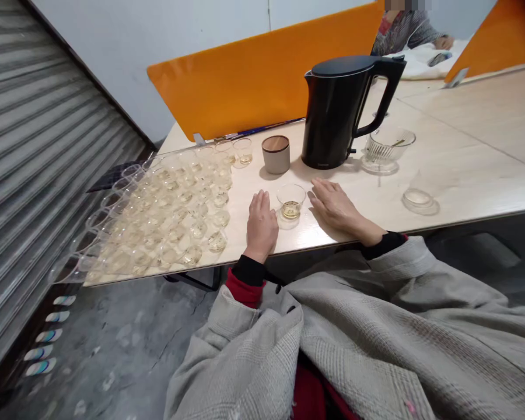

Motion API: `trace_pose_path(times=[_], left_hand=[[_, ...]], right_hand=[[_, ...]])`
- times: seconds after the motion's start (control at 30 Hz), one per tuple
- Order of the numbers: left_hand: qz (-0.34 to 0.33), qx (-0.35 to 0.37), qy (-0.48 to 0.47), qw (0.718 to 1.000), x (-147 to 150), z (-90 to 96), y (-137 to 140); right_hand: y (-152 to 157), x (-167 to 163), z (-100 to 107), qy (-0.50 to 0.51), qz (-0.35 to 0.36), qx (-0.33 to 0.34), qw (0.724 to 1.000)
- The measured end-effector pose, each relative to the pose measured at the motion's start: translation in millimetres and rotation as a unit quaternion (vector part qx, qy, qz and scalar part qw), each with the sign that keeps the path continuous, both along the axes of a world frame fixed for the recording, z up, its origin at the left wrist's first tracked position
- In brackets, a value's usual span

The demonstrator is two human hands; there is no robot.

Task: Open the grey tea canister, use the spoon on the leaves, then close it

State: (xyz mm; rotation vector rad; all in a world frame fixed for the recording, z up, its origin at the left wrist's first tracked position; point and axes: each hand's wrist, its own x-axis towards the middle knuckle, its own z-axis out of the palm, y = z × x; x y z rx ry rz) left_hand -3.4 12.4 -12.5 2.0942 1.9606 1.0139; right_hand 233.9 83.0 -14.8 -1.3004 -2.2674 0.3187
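A small clear cup [291, 204] with a little pale yellow liquid stands on the table between my two hands. My left hand [261, 226] rests just left of it, fingers stretched forward and holding nothing. On the other side my right hand [338, 209] lies flat with its fingers extended toward the cup, a small gap between them. Many similar clear cups [179, 210] with pale liquid stand packed together on the left end of the table. Behind the single cup is a grey canister [276, 158] with a wooden lid, and right of that a black electric kettle [338, 116].
A ribbed glass bowl [387, 149] with a thin stick in it stands right of the kettle. An upturned clear cup [420, 192] is near the front edge. An orange divider [262, 70] borders the back. Across it sits another person [406, 29] with a hand on white cloth.
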Motion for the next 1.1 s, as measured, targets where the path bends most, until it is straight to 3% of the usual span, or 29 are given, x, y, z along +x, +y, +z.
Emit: trace_pose_path(times=[0.1,0.23,1.1], left_hand=[[0.016,-0.075,0.119,0.99,4.2,1.5,-0.3],[0.025,-0.129,0.2,0.971,10.3,4.8,-3.9],[0.011,-0.185,0.204,0.961,11.9,21.4,-9.4]], right_hand=[[-10.7,-5.8,2.5,-0.139,-0.007,-0.008,0.99],[-19.6,-10.9,4.1,-0.222,-0.002,-0.009,0.975],[-27.8,-10.3,3.7,-0.213,-0.006,-0.034,0.976]])
